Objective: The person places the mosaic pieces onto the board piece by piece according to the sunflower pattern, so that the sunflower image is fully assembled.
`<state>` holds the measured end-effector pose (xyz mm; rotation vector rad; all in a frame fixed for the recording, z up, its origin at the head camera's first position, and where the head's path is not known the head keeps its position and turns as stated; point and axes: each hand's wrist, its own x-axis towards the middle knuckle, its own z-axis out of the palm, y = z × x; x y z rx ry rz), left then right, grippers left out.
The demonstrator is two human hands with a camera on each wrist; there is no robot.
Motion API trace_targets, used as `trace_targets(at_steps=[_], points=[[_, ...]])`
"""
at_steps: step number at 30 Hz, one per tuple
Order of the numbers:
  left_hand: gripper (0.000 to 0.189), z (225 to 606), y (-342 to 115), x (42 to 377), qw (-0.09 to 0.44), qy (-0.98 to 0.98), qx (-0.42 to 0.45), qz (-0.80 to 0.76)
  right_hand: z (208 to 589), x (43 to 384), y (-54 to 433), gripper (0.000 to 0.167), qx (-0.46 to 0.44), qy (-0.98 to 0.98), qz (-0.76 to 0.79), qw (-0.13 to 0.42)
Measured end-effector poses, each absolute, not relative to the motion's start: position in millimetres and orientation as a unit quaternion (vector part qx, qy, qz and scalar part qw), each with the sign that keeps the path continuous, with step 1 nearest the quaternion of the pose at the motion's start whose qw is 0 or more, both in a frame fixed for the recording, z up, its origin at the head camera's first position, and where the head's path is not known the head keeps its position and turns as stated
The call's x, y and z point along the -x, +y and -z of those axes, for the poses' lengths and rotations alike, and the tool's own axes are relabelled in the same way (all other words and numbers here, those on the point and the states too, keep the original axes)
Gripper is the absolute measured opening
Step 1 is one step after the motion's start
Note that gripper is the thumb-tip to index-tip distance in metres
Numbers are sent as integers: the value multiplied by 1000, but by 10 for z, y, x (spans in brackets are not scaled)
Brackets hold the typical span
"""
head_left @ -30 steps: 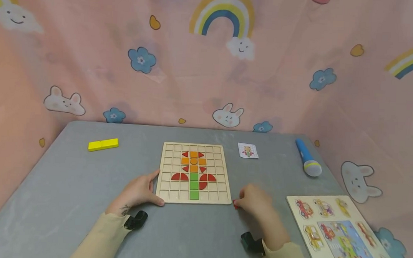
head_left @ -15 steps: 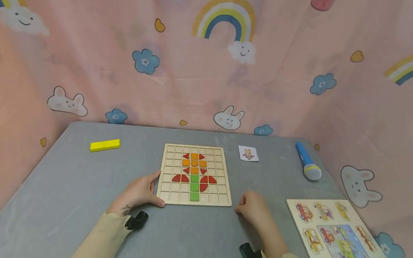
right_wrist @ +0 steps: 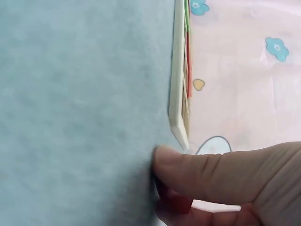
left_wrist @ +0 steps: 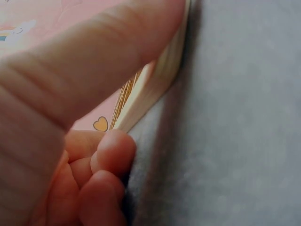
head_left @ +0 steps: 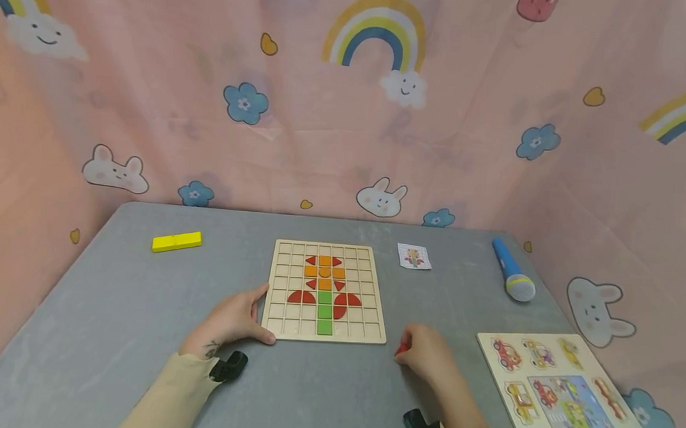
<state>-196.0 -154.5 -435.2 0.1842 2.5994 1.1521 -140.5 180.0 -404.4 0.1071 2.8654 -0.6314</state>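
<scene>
A wooden grid board (head_left: 375, 295) lies on the table, bearing a flower-like pattern of orange and green squares, red triangles and red quarter-circles. My left hand (head_left: 231, 321) grips its near left corner: the thumb lies on the near edge and a finger against the left side. In the left wrist view, the other fingers (left_wrist: 106, 188) are curled beside the board's edge (left_wrist: 153, 92). Right of the near right corner, my right hand (head_left: 426, 352) pinches a small red piece (head_left: 401, 349) between thumb and fingers, low over the table. Most of that red piece (right_wrist: 178, 202) is hidden by the thumb.
A small pattern card (head_left: 414, 257) lies beyond the board's right side. Farther right are a blue toy microphone (head_left: 510, 266) and a vehicle puzzle board (head_left: 488, 361). A yellow bar (head_left: 177, 242) sits at the back left. Pink printed cloth (head_left: 300, 142) hangs behind the table (head_left: 324, 392).
My right hand has shifted slightly right and nearer to me, away from the board's corner, with the red piece in its fingers. My left hand stays at the board. The head view has tilted slightly.
</scene>
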Motion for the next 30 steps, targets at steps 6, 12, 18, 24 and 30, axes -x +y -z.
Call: trace_targets(at_steps=[6, 12, 18, 24, 30], points=[[116, 4353, -1544, 1974, 148, 904, -65, -395, 3970, 1513, 1755, 16, -18, 951, 281, 124], [116, 4328, -1541, 1981, 149, 902, -66, -399, 3761, 1748, 1384, 9, 33, 937, 329, 107], [116, 4336, -1540, 1971, 147, 903, -65, -399, 3774, 1993, 893, 8, 94, 921, 362, 108], [116, 4348, -1542, 1963, 143, 904, -63, -398, 3917, 2153, 572, 19, 109, 934, 316, 128], [116, 4349, -1549, 1963, 144, 905, -58, -397, 3993, 2197, 457, 21, 94, 941, 292, 140]])
